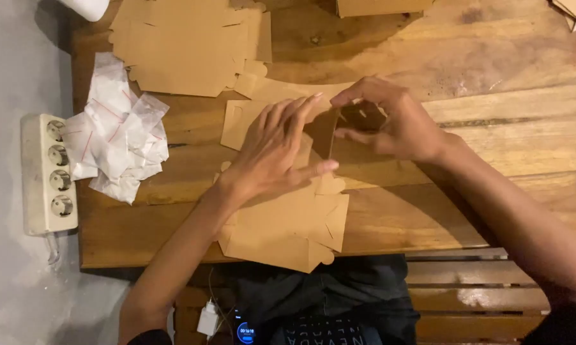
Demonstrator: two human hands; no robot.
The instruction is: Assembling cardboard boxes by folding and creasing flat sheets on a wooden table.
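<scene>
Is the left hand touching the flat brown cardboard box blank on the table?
Touching. The head view shows the left hand pressed palm-down on the cardboard box blank, fingers spread flat across it with no gap visible.

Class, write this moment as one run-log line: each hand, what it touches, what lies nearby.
left hand: flat on brown card cutout | right hand: pinching raised flap | nearby: clear bags, power strip
</scene>
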